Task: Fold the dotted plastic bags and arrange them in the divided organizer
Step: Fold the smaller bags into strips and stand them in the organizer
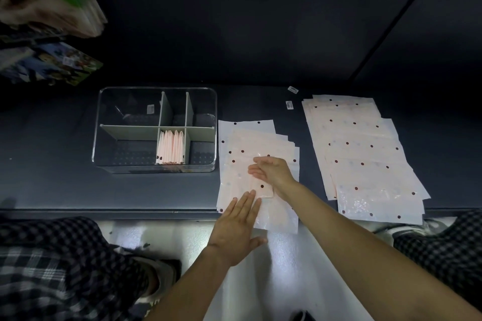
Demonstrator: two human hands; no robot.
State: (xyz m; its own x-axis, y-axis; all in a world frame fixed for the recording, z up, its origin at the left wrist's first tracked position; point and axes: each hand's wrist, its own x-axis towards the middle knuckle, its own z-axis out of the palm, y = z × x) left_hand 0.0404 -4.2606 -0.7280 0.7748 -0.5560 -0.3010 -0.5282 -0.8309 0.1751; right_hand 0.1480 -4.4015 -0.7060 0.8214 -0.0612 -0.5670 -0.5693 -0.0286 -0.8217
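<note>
Two hands work over a stack of dotted plastic bags (257,150) that lies on the dark tabletop (52,185), its near end hanging past the tabletop's front edge. The left hand (238,227) is flat, palm down, fingers straight and close together, their tips resting on the stack's near part right at that edge. The right hand (271,171) reaches in from the right with the forearm slanting across the front edge; its fingers are relaxed and slightly bent, pointing left, and they press on a small folded bag (262,187) lying on the stack between the two hands. That folded bag's long axis runs away from the person.

Left of both hands, across a strip of bare tabletop, stands the clear divided organizer (155,129); one of its near compartments holds a row of folded bags (170,147) standing on edge. Right of the right hand, apart from the near stack, a second, longer spread of flat bags (362,148) fans out with its long axis running from the front edge toward the back, its nearest bag overhanging the edge. Beyond both stacks the tabletop ends at a dark wall.
</note>
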